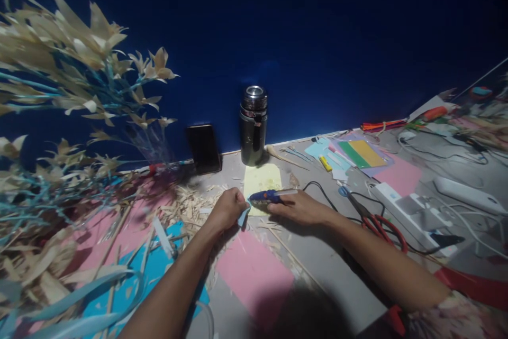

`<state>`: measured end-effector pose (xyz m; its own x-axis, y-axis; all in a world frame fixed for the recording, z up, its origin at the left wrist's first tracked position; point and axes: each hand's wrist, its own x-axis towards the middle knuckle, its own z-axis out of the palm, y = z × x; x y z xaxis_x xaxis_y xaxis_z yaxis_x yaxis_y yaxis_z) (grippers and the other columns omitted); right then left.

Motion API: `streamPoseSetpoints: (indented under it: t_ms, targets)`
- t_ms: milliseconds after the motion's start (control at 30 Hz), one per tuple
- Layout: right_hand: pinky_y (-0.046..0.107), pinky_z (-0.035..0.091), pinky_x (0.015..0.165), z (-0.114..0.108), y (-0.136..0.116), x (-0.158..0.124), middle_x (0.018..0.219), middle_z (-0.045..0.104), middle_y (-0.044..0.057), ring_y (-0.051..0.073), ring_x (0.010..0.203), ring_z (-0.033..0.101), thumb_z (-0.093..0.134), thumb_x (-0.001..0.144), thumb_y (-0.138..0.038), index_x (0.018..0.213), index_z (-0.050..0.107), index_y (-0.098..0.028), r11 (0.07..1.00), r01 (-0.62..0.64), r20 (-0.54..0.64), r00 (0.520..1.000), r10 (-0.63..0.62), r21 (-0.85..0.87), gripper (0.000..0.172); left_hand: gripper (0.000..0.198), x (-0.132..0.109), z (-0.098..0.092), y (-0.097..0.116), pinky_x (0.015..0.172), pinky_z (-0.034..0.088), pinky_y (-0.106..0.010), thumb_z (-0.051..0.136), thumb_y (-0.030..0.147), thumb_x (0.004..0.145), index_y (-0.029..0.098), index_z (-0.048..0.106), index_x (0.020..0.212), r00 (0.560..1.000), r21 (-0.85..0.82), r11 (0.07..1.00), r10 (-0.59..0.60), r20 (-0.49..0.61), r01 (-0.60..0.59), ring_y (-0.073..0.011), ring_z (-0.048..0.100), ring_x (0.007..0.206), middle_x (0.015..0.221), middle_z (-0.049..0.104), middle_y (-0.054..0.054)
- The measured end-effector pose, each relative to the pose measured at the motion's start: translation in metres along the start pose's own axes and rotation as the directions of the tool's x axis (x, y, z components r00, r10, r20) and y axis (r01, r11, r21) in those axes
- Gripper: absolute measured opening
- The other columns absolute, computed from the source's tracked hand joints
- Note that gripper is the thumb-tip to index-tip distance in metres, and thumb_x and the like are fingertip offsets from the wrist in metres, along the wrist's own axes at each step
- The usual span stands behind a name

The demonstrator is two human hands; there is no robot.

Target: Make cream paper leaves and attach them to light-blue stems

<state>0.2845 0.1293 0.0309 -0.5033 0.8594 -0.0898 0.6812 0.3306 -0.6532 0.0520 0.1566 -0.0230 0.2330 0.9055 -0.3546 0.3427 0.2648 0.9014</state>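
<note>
My right hand (298, 207) is closed around a blue glue gun (266, 197), whose nozzle points left toward my left hand. My left hand (227, 209) pinches a small pale blue paper strip (243, 217), holding it right at the gun's tip. Both hands rest low over a grey table (317, 254), beside a pale yellow sheet (262, 178). The gun's black cord (319, 191) trails off to the right.
A dark steel flask (253, 125) and a black phone (203, 148) lean at the blue wall. Tan and blue paper foliage (59, 117) fills the left. Red-handled scissors (375, 220), a white power strip (413, 212), coloured paper sheets (359, 154) and a pink sheet (254, 273) lie around.
</note>
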Motion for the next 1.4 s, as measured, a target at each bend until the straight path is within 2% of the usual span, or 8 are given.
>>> streamPoseSetpoints:
  t_ms: [300, 400, 700, 1033, 1133, 1200, 1300, 1400]
  targets:
    - [0.032, 0.046, 0.077, 0.006, -0.004, -0.001, 0.092, 0.075, 0.004, 0.022, 0.085, 0.065, 0.047, 0.103, -0.045, 0.096, 0.071, -0.022, 0.993, 0.011, 0.005, 1.000, -0.011, -0.115, 0.034, 0.022, -0.001, 0.000, 0.000, 0.034, 0.029, -0.021, 0.067, 0.025, 0.074, 0.025, 0.045, 0.069, 1.000, -0.015, 1.000, 0.005, -0.002, -0.005, -0.0165, 0.056, 0.030, 0.036, 0.051, 0.008]
    - [0.033, 0.043, 0.076, 0.005, -0.002, -0.001, 0.092, 0.072, 0.009, 0.024, 0.083, 0.064, 0.048, 0.102, -0.047, 0.096, 0.067, -0.019, 0.966, -0.082, -0.110, 0.992, 0.056, -0.245, 0.034, 0.022, -0.003, 0.001, 0.003, 0.034, 0.029, -0.021, 0.066, 0.026, 0.074, 0.025, 0.045, 0.070, 1.000, -0.017, 1.000, 0.023, -0.019, -0.023, -0.0161, 0.053, 0.030, 0.037, 0.051, 0.008]
    - [0.038, 0.039, 0.084, -0.026, 0.036, -0.049, 0.099, 0.065, 0.014, 0.028, 0.094, 0.056, 0.056, 0.093, -0.023, 0.099, 0.063, -0.014, 0.818, -0.233, -0.258, 0.960, 0.107, -0.525, 0.013, 0.012, -0.036, 0.005, 0.050, 0.045, 0.030, -0.019, 0.061, 0.029, 0.083, 0.021, 0.054, 0.089, 0.952, -0.041, 0.953, 0.295, -0.087, -0.299, -0.0085, 0.040, 0.046, 0.056, 0.044, 0.010]
    - [0.036, 0.045, 0.086, -0.010, 0.036, -0.087, 0.105, 0.063, 0.012, 0.026, 0.096, 0.058, 0.068, 0.078, -0.011, 0.103, 0.067, -0.017, 0.878, -0.124, -0.121, 0.990, 0.076, -0.462, 0.025, 0.061, -0.108, 0.009, 0.076, 0.047, 0.037, -0.023, 0.071, 0.038, 0.077, 0.022, 0.043, 0.130, 0.956, -0.264, 0.919, 0.275, -0.105, -0.293, -0.0116, 0.045, 0.048, 0.064, 0.055, 0.008]
    - [0.041, 0.044, 0.093, -0.008, 0.007, -0.092, 0.115, 0.065, 0.013, 0.028, 0.105, 0.058, 0.064, 0.081, -0.010, 0.109, 0.068, -0.019, 0.962, -0.081, -0.267, 0.964, 0.008, -0.261, 0.030, 0.063, -0.126, 0.011, 0.072, 0.048, 0.037, -0.022, 0.072, 0.039, 0.079, 0.021, 0.044, 0.132, 0.963, -0.301, 0.915, 0.247, -0.110, -0.269, -0.0115, 0.047, 0.049, 0.063, 0.055, 0.008]
    - [0.038, 0.047, 0.089, 0.005, -0.022, -0.089, 0.103, 0.069, 0.010, 0.025, 0.097, 0.062, 0.060, 0.089, -0.019, 0.098, 0.069, -0.019, 0.995, -0.031, -0.433, 0.899, 0.069, 0.093, 0.013, 0.060, -0.135, 0.014, 0.066, 0.051, 0.038, -0.022, 0.072, 0.039, 0.082, 0.020, 0.045, 0.132, 0.961, -0.313, 0.910, 0.243, -0.131, -0.273, -0.0113, 0.049, 0.052, 0.064, 0.056, 0.007]
    - [0.028, 0.047, 0.063, 0.039, -0.064, -0.074, 0.080, 0.066, 0.002, 0.017, 0.069, 0.060, 0.065, 0.090, -0.035, 0.092, 0.067, -0.019, 0.690, 0.057, -0.343, 0.895, 0.285, 0.722, 0.016, 0.061, -0.146, 0.022, 0.054, 0.050, 0.036, -0.021, 0.073, 0.038, 0.083, 0.020, 0.044, 0.134, 0.957, -0.317, 0.907, 0.232, -0.175, -0.278, -0.0106, 0.048, 0.051, 0.064, 0.057, 0.007]
    - [0.025, 0.045, 0.061, 0.076, -0.088, -0.058, 0.074, 0.063, -0.001, 0.013, 0.063, 0.056, 0.077, 0.081, -0.044, 0.094, 0.068, -0.018, 0.420, 0.133, -0.278, 0.910, 0.308, 0.898, 0.031, 0.064, -0.153, 0.033, 0.040, 0.047, 0.034, -0.021, 0.072, 0.036, 0.083, 0.021, 0.042, 0.137, 0.961, -0.340, 0.906, 0.189, -0.202, -0.250, -0.0097, 0.046, 0.047, 0.066, 0.059, 0.007]
